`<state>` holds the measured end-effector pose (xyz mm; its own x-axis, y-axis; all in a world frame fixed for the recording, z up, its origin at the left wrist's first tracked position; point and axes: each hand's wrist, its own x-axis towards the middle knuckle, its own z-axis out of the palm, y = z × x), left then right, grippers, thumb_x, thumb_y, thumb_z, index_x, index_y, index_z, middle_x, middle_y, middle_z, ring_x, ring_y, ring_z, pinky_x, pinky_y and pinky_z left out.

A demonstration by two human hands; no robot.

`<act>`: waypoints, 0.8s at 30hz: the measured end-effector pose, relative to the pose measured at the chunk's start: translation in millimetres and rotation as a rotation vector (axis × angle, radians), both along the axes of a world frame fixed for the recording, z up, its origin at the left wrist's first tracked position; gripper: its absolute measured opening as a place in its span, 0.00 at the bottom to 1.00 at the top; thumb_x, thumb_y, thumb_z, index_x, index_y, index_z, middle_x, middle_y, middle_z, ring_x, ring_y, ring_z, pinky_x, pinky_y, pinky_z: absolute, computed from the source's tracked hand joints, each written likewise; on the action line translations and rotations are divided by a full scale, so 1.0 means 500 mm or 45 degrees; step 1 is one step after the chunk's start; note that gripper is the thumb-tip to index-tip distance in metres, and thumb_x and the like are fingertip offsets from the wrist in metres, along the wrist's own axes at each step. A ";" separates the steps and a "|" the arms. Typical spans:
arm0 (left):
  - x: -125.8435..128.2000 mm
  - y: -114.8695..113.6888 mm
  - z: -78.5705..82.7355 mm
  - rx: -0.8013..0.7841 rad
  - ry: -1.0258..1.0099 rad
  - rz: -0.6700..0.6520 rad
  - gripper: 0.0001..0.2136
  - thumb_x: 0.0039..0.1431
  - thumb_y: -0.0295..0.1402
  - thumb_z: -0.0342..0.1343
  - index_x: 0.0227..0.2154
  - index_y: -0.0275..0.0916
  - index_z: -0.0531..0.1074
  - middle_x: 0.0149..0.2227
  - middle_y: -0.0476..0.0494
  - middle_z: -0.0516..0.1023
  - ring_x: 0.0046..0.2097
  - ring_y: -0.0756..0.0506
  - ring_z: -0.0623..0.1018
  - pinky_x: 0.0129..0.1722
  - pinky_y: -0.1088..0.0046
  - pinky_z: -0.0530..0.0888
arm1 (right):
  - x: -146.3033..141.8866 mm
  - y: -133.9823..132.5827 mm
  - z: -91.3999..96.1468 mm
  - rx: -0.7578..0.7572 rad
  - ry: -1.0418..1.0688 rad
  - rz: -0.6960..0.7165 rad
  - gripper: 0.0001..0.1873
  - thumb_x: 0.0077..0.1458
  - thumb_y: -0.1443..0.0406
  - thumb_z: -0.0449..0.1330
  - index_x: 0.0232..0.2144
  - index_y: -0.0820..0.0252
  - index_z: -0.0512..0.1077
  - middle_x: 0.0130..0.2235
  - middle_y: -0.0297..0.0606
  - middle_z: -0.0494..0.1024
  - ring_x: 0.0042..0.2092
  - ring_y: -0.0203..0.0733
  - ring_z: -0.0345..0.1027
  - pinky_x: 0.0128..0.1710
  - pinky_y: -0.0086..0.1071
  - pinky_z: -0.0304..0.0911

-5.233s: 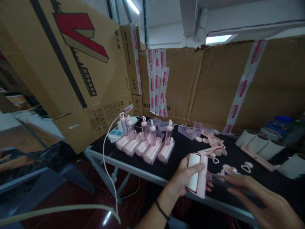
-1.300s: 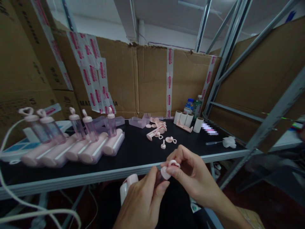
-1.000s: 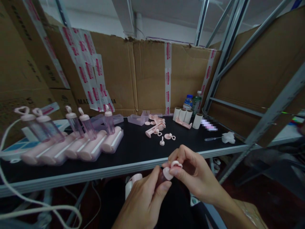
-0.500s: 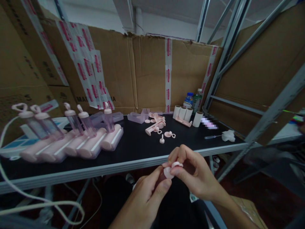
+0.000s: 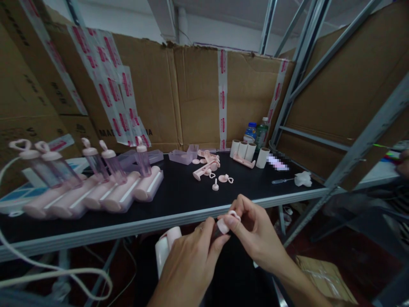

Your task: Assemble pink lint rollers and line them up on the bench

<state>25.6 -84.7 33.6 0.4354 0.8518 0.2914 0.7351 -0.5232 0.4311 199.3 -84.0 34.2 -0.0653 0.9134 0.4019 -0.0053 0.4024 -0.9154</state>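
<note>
Over my lap, in front of the table edge, my two hands meet around a small pink cap (image 5: 223, 226) with a heart-shaped loop (image 5: 234, 215) on top. My right hand (image 5: 257, 232) pinches the cap and loop between thumb and fingers. My left hand (image 5: 196, 253) is closed round what looks like a clear tube (image 5: 216, 233) just below the cap; most of it is hidden by the fingers. Whether cap and tube are joined I cannot tell. Behind my left wrist, a pale pink and white body (image 5: 163, 251) shows below the table edge.
Several pink bases (image 5: 123, 194) with capped clear tubes (image 5: 143, 162) line the table's left. Loose pink parts (image 5: 209, 166), a small stemmed piece (image 5: 215, 185) and a heart-loop piece (image 5: 230, 180) lie mid-table. White cylinders (image 5: 262, 157), bottles (image 5: 262, 132) and a screwdriver (image 5: 279, 181) are right.
The cap has turned, so its heart loop now points up. My left hand has rolled over, showing its back. The pale pink and white body has come into sight beside it.
</note>
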 end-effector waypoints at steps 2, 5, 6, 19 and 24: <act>0.003 0.003 0.000 0.038 0.099 0.027 0.09 0.73 0.38 0.49 0.41 0.44 0.73 0.38 0.47 0.86 0.37 0.38 0.84 0.36 0.66 0.68 | -0.005 0.000 -0.003 -0.019 0.029 -0.025 0.19 0.66 0.56 0.63 0.30 0.56 0.60 0.32 0.32 0.68 0.34 0.37 0.65 0.35 0.31 0.60; 0.009 0.005 -0.011 0.163 0.106 0.075 0.09 0.73 0.38 0.49 0.39 0.43 0.71 0.37 0.47 0.85 0.35 0.38 0.83 0.34 0.64 0.66 | -0.019 -0.005 -0.004 -0.051 0.086 -0.095 0.20 0.65 0.55 0.64 0.29 0.56 0.59 0.31 0.31 0.68 0.32 0.36 0.62 0.33 0.30 0.59; 0.011 0.006 -0.016 0.204 0.079 0.090 0.09 0.73 0.38 0.48 0.39 0.43 0.71 0.36 0.47 0.84 0.34 0.38 0.83 0.34 0.64 0.66 | -0.025 -0.008 -0.002 -0.064 0.093 -0.129 0.20 0.65 0.55 0.64 0.28 0.56 0.59 0.31 0.31 0.68 0.32 0.36 0.61 0.32 0.29 0.59; -0.095 0.058 0.002 -0.157 -1.240 0.217 0.14 0.73 0.46 0.45 0.47 0.41 0.63 0.42 0.43 0.80 0.45 0.43 0.81 0.49 0.63 0.74 | -0.085 0.375 0.084 0.431 -1.176 -0.270 0.12 0.64 0.61 0.65 0.46 0.63 0.75 0.51 0.49 0.78 0.54 0.51 0.67 0.58 0.42 0.58; -0.123 0.064 0.025 -0.309 -1.431 0.252 0.18 0.67 0.50 0.54 0.45 0.41 0.62 0.44 0.37 0.84 0.48 0.39 0.84 0.47 0.63 0.78 | -0.161 0.522 0.053 0.405 -1.224 -0.302 0.09 0.59 0.66 0.69 0.37 0.69 0.77 0.53 0.56 0.76 0.57 0.53 0.63 0.60 0.44 0.57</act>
<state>-35.9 -52.6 46.0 -0.1109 0.9623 0.2483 -0.0647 -0.2563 0.9644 119.0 176.8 60.7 -0.3183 0.8055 0.4999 0.7814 0.5215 -0.3428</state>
